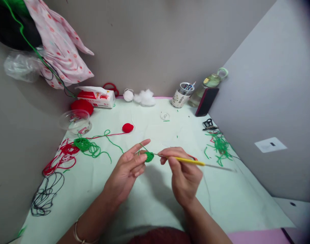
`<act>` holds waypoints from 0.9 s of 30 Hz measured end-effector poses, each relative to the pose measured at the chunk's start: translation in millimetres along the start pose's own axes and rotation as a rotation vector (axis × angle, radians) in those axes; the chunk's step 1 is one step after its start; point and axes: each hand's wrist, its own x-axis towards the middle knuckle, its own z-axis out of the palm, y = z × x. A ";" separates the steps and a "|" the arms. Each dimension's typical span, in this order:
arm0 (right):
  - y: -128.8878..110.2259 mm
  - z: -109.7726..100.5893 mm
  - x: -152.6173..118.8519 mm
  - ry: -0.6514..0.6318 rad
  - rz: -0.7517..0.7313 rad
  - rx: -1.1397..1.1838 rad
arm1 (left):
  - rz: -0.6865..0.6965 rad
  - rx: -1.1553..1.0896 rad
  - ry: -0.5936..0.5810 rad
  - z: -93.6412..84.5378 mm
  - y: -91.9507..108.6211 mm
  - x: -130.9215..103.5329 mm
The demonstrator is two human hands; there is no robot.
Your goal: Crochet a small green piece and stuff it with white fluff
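Observation:
My left hand pinches a small green crochet piece between thumb and fingers, with green yarn running over its raised index finger. My right hand grips a crochet hook with a yellow handle, held like a pen. The hook's metal tip points left and meets the right edge of the green piece; whether a loop is on it is too small to tell. Behind the hands lies a red crocheted ball with a red strand leading left. A tangle of green yarn rests left of my left hand.
Red and white yarn and black cord lie along the left edge. A plastic tub, tissue box, white stuffing, pen tin, bottle and phone stand behind. Green scraps lie right.

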 end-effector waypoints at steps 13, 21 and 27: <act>-0.5 5.3 -2.1 -0.091 -0.182 -0.209 | 0.087 0.115 0.061 2.0 -8.9 -1.9; -1.6 -2.5 9.1 -0.039 0.256 0.255 | 0.081 0.051 0.022 -2.4 -4.2 1.9; 2.0 -0.8 8.2 -0.049 0.387 0.277 | 0.151 0.287 0.032 -2.3 -9.4 -2.5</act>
